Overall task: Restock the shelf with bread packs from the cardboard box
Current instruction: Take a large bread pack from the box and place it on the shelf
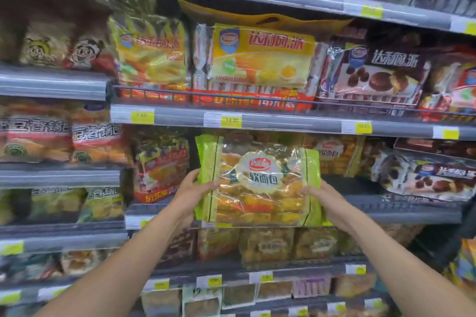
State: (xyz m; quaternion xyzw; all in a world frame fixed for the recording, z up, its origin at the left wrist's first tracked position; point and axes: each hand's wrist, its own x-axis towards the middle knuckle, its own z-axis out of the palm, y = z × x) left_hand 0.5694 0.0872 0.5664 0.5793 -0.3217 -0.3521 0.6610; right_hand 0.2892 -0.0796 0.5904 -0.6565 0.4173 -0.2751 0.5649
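open shelf gap (360, 188) behind bread pack (260, 183), possibly empty, packs (425, 177) flanking right

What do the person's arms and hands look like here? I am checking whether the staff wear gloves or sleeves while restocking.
Both arms are bare from the lower edge of the picture up to the wrists: no sleeves, cuffs or armbands show. The left hand and the right hand wear no gloves. No watch, bracelet or ring can be seen on either, though the fingers are partly hidden. Clothing above the forearms is out of view.

Both hands hold a green-edged bread pack (260, 183) upright before the grey shelf (401, 210): left hand (192, 193) grips its left edge, right hand (325, 199) its right edge, below the yellow pie pack (262, 56).
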